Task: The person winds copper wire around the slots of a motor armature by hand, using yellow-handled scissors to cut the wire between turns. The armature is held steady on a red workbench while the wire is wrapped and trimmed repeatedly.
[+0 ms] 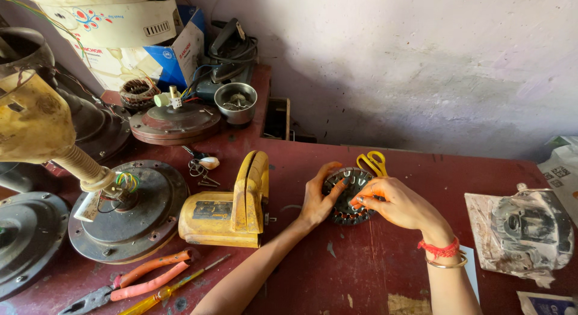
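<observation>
Head view, workbench seen from above. A round slotted stator core (347, 197), dark metal w/ copper-coloured slot openings, was held tilted on the red table (337, 273), approx. centre of the view, just right of the yellow tool housing (232, 206). The left hand (318, 197) was closed on the core's left rim, thumb laid across its face. The right hand (397, 202) was closed on the right rim, fingertips (356, 202) pressed to the slotted face; a red thread band and a metal bangle (447, 264) were worn at that wrist. Yellow-handled scissors (373, 162) were lying just behind the core, blades hidden by it; contact w/ the core could not be told.

Surroundings: at left, a ceiling-fan motor body (135, 215) w/ coloured wire ends at its hub, partly overlapped by a yellowed fan neck (42, 128). Near the front edge, orange-handled pliers (129, 285) and a yellow-handled screwdriver (171, 290) were lying side by side. At rear left, a brown fan cover (174, 123), a small steel bowl (235, 102) and cardboard boxes (129, 35) were stacked against the wall. At far right, a grey cast motor part (530, 227) was resting on paper, well apart from both hands.
</observation>
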